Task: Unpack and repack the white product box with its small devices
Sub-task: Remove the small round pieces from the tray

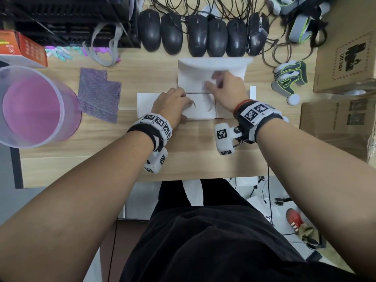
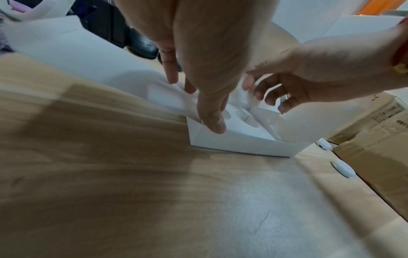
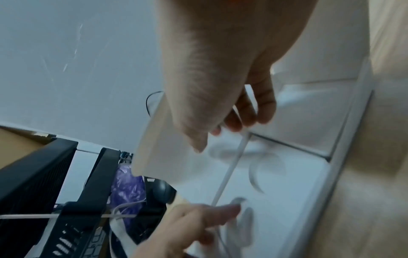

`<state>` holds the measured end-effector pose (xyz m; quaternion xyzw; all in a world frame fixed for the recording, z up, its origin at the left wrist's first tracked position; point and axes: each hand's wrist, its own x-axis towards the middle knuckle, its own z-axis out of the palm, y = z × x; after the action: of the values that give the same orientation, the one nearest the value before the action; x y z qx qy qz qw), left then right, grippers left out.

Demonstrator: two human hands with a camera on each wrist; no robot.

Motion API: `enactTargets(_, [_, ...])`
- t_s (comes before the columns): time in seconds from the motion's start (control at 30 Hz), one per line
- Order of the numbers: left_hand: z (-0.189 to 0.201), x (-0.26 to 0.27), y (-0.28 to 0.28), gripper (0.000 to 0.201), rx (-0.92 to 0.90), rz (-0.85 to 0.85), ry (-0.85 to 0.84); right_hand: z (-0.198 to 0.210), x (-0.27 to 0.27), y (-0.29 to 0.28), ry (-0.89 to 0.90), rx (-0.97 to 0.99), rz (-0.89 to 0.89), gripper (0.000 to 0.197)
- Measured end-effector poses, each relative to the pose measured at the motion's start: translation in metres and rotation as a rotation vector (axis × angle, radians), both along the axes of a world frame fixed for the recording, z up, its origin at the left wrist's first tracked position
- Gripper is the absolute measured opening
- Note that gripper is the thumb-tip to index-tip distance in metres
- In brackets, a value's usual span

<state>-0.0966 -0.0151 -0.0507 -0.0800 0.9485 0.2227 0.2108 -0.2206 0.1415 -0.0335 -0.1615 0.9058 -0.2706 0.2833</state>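
We are looking down at a flat white cardboard product box [image 1: 200, 110] lying open on the pale wood-grain desk [image 1: 101, 155], straight in front of us and just this side of a row of black computer mice [image 1: 200, 34]. Our left hand [image 1: 172, 107] is resting on the box's near left part, its fingers [image 2: 213, 120] stretched out nearly straight and pressing down on the white moulded insert tray [image 2: 240, 127] with its rounded hollows. Our right hand [image 1: 225, 88] is reaching over the far half, and its curled fingers [image 3: 262, 111] are pinching a thin white cardboard flap [image 3: 176, 153] that is standing tilted up from the box. Two small white rounded devices [image 2: 343, 168] are lying on the desk to the right of the box, just beside a brown cardboard carton [image 1: 333, 123]. A purple mesh cloth [image 1: 99, 94] is lying well off to the left, near a translucent pink plastic tub [image 1: 32, 106].
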Motion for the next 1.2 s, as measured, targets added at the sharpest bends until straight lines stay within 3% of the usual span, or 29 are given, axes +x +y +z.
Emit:
enactTargets(0.1, [0.001, -0.002, 0.003, 0.072, 0.011, 0.039, 0.006, 0.003, -0.018, 0.007, 0.031, 0.1, 0.041, 0.048])
enactTargets(0.23, [0.002, 0.0, 0.005, 0.078, -0.013, 0.035, 0.002, 0.002, -0.023, 0.013, -0.047, 0.333, 0.242, 0.055])
enactTargets(0.33, [0.004, 0.0, 0.005, 0.086, -0.055, 0.03, -0.009, 0.002, -0.024, 0.013, -0.062, 0.351, 0.282, 0.062])
enactTargets(0.5, [0.003, -0.006, 0.003, 0.086, -0.082, 0.01, -0.082, -0.01, -0.023, 0.022, -0.085, 0.382, 0.283, 0.095])
enactTargets(0.67, [0.011, -0.016, 0.008, 0.093, -0.157, -0.048, -0.093, -0.016, -0.017, 0.022, -0.041, 0.395, 0.265, 0.1])
enactTargets(0.77, [0.017, -0.019, 0.011, 0.081, -0.197, -0.078, -0.107, -0.005, -0.024, 0.025, -0.023, 0.311, 0.261, 0.088])
enactTargets(0.87, [0.022, -0.022, 0.014, 0.059, -0.202, -0.047, -0.067, 0.017, -0.037, 0.034, 0.045, 0.144, 0.189, 0.058])
enactTargets(1.03, [0.023, -0.026, 0.031, 0.071, -0.194, -0.024, -0.02, 0.043, -0.055, 0.071, 0.023, -0.067, -0.043, 0.014])
enactTargets(1.1, [0.021, -0.027, 0.034, 0.074, -0.176, 0.006, -0.027, 0.043, -0.062, 0.097, 0.063, -0.094, -0.189, 0.014])
enactTargets(1.2, [0.018, -0.028, 0.034, 0.078, -0.168, 0.026, -0.039, 0.031, -0.067, 0.141, 0.123, 0.073, -0.319, 0.018])
